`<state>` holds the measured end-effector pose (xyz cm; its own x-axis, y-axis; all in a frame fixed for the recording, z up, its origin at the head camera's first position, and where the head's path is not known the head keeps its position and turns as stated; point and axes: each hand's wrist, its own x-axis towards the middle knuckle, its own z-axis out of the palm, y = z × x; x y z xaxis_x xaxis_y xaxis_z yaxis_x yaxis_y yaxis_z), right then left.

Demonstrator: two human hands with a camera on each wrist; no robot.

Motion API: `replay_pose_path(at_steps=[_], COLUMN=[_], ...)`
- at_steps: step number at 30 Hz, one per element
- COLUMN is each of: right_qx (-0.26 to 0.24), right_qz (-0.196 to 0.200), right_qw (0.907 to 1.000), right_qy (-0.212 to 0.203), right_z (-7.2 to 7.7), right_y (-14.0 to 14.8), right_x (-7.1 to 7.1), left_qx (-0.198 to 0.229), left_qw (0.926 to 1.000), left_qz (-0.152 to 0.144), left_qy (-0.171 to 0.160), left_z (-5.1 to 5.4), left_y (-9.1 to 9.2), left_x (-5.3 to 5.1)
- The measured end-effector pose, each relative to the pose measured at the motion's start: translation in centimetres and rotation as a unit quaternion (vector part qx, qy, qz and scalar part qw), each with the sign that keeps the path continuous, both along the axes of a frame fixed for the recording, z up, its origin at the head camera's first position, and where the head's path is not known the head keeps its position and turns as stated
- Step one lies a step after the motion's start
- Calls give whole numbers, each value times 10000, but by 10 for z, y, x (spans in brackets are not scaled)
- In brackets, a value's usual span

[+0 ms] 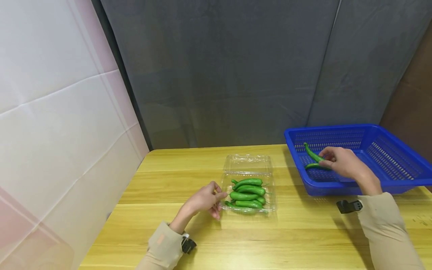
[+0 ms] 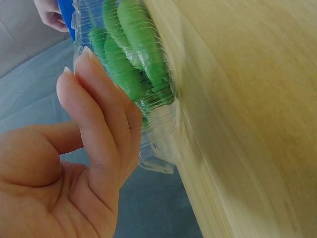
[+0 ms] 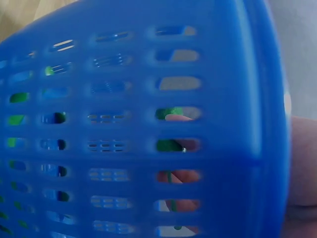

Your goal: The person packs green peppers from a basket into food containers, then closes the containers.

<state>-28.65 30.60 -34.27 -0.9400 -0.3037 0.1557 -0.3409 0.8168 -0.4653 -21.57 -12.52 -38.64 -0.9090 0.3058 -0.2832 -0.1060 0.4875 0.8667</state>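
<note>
Several green peppers (image 1: pixel 248 197) lie in a clear plastic clamshell box (image 1: pixel 274 198), its lid (image 1: pixel 248 164) folded back. At the box's left side is my left hand (image 1: pixel 204 198), fingers loosely bent. In the left wrist view, those fingers (image 2: pixel 101 114) overlap the ribbed wall; whether they touch it cannot be told. My right hand (image 1: pixel 344 163) reaches into a blue plastic basket (image 1: pixel 401 183) and pinches a long green pepper (image 1: pixel 312 153). Below it lies another green pepper (image 1: pixel 313 165). Through the basket's slots, the right wrist view shows parts of the fingers (image 3: pixel 185 176) and green pepper (image 3: pixel 168 145).
The basket stands at the right end of the wooden table (image 1: pixel 152 195), its slotted wall (image 3: pixel 138 163) filling most of the right wrist view. Behind the table hangs a grey curtain (image 1: pixel 219 75). A pale panel (image 1: pixel 67 112) stands along the left.
</note>
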Motion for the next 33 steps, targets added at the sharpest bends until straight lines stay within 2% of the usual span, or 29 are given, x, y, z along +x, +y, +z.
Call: replay_pose_path(at_steps=[11,33], right_qx=[-21,-200], right_qz=[-24,142], right_qw=[9988,9973], right_qy=[490,696], right_z=[7,14], right_y=[-6,-24], right_x=[3,10], left_qx=[9,82], left_qw=[10000,10000], left_qz=[37,-21], left_qy=[-24,-16], left_z=[0,0], left_y=[0,0], left_x=[0,-1])
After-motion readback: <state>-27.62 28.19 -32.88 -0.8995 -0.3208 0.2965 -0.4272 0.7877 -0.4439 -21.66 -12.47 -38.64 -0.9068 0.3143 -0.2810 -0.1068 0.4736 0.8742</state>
